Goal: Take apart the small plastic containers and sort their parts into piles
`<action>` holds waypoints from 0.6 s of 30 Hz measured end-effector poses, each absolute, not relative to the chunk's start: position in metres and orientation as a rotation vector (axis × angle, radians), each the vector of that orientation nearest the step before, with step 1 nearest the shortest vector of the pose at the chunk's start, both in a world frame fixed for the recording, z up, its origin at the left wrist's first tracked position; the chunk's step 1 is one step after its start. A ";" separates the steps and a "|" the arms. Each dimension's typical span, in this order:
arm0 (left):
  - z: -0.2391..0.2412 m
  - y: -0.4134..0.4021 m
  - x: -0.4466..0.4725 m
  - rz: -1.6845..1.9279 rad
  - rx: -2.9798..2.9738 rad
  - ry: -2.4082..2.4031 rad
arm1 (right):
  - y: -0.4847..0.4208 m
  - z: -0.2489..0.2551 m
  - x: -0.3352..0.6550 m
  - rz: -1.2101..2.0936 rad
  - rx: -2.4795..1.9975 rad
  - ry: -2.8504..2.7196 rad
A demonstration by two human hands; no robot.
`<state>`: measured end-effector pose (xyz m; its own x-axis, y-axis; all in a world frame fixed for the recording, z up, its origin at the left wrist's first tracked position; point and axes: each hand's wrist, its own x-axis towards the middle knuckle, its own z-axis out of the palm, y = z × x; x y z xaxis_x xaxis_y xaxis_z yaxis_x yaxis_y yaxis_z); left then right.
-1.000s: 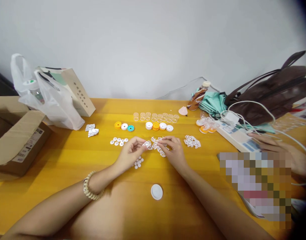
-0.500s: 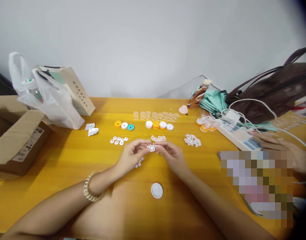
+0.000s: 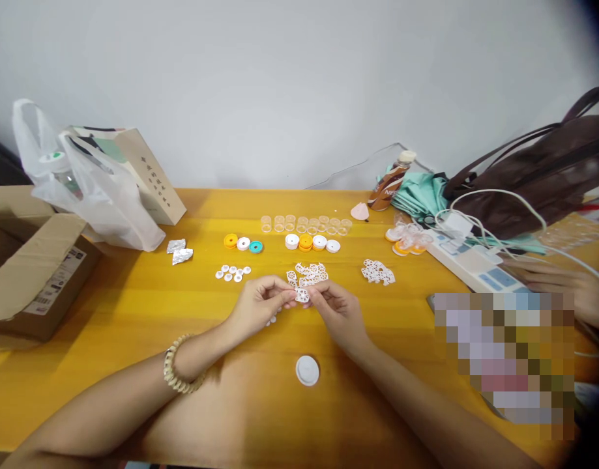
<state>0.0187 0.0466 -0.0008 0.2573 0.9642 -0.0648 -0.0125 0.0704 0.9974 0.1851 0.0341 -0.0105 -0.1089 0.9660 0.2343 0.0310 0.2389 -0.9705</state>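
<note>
Between my two hands is a small white openwork plastic piece (image 3: 302, 295), pinched at both sides. My left hand (image 3: 262, 303), with a beaded bracelet on the wrist, grips its left edge with thumb and finger. From the other side my right hand (image 3: 336, 311) pinches the right edge. Just beyond lies a pile of similar white openwork pieces (image 3: 313, 272). Small white discs (image 3: 271, 320) are partly hidden behind my left hand. Nearer to me rests a round white lid (image 3: 307, 370).
Clear cups (image 3: 306, 225) stand behind rows of coloured round caps (image 3: 306, 243). White discs (image 3: 233, 273) lie left, more openwork pieces (image 3: 377, 271) right. A cardboard box (image 3: 40, 280) occupies the left; at right are a power strip (image 3: 468, 267) and another person's hand (image 3: 563, 286).
Both my hands have come slightly nearer to me with the white openwork piece, uncovering more of the pile behind. The other person's hand at right has shifted and blurred.
</note>
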 end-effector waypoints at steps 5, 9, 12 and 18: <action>-0.002 0.047 0.020 0.962 1.176 1.039 | 0.036 -0.010 0.182 1.180 -1.011 -1.325; -0.002 0.046 0.019 0.935 1.163 1.038 | 0.037 -0.011 0.181 1.220 -1.009 -1.271; -0.002 0.046 0.019 0.916 1.074 0.975 | 0.037 -0.012 0.181 1.242 -0.980 -1.256; -0.004 0.048 0.019 0.863 0.873 0.850 | 0.038 -0.017 0.178 1.238 -0.944 -1.269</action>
